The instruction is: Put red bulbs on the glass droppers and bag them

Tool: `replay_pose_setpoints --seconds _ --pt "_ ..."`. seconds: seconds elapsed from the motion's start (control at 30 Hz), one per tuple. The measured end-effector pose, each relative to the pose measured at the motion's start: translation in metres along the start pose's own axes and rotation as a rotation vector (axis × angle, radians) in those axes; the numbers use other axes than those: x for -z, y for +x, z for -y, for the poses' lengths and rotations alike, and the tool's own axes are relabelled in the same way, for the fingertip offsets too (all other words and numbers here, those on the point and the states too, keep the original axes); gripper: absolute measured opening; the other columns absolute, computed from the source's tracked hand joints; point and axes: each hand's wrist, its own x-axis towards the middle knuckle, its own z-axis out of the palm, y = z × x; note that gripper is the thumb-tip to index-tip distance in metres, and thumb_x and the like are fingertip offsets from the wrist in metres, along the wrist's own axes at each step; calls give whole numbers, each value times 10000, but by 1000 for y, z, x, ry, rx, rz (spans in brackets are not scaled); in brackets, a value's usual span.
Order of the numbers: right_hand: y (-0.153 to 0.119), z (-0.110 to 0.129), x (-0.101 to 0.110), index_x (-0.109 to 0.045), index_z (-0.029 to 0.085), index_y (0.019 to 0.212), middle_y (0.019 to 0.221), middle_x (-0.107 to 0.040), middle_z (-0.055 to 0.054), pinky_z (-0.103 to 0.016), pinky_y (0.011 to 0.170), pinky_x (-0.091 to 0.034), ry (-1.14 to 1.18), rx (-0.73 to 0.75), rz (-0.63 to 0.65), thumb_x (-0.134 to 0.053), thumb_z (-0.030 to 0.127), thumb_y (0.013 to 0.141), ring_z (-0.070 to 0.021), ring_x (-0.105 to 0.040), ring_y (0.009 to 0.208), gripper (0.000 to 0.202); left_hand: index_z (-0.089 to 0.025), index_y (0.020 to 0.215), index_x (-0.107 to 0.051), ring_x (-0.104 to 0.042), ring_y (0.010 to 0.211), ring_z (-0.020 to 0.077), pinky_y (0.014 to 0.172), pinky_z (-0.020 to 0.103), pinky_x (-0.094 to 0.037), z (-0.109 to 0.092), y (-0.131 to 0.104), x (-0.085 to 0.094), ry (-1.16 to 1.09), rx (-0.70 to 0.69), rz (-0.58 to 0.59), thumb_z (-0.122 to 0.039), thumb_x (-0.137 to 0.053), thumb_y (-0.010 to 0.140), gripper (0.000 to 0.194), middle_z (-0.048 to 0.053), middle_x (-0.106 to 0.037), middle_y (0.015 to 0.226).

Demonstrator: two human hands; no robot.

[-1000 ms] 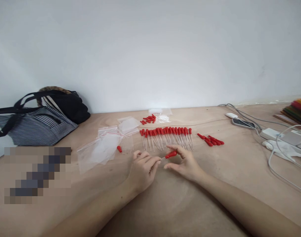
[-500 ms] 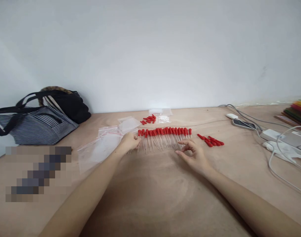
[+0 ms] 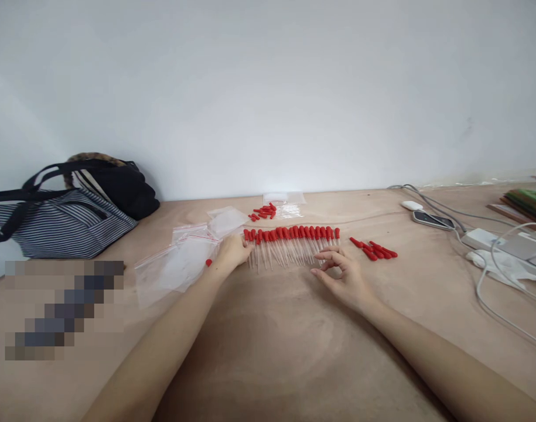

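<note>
Head view: right hand [image 3: 344, 280] loosely curled, holding nothing, left hand [image 3: 232, 253] grip unclear at the dropper row [image 3: 294, 243] on the table [image 3: 294, 351], plastic bags [image 3: 184, 261] left, loose red bulbs [image 3: 375, 251] right, striped bag [image 3: 61, 225] and cables [image 3: 491, 275] beyond.

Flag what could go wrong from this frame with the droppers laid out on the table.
1. The left hand presses on the left end of the row of red-bulbed droppers; a nudge could scatter the packed row or crack the thin clear tubes.
2. The right hand rests at the tube tips and may snag them.
3. Loose red bulbs and one stray bulb could roll off unnoticed.
</note>
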Motion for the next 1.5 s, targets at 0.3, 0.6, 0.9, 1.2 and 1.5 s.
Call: replay_pose_setpoints --seconds 0.3,0.6,0.9,1.2,1.5 --pt "0 -1 0 -584 189 900 939 -528 -74 -304 629 -518 -4 6 1 -582 294 745 -122 -576 647 187 -187 597 -643 -626 570 162 563 220 -433 6 -2 8 6 24 30 -368 -482 763 293 21 -661 557" --pt "-1 -2 0 -605 192 897 942 -545 -90 -294 576 -521 -33 0 11 -571 311 753 -160 -597 718 190 -143 758 -663 -603 892 322 704 346 -455 30 -12 16 190 62 -92 -285 -525 730 200 170 -663 887" --pt "0 -2 1 -604 191 863 975 -518 -85 -321 622 -527 -84 25 -1 -561 325 763 -108 -573 599 172 -160 761 -665 -581 947 326 724 344 -451 18 -12 0 222 55 -105 -386 -507 747 276 167 -659 894" --pt "1 -3 1 -609 180 855 987 -506 -88 -318 608 -526 -88 -4 16 -560 350 758 -99 -563 577 201 -158 690 -652 -624 852 321 640 315 -460 23 7 7 181 145 27 -502 -529 681 365 175 -681 854" --pt "12 -14 16 -628 194 770 763 -585 -46 -294 560 -467 -273 -23 -1 -578 335 713 -144 -530 598 160 -131 773 -632 -637 817 293 597 289 -454 33 10 22 158 204 56 -414 -559 674 309 172 -675 875"
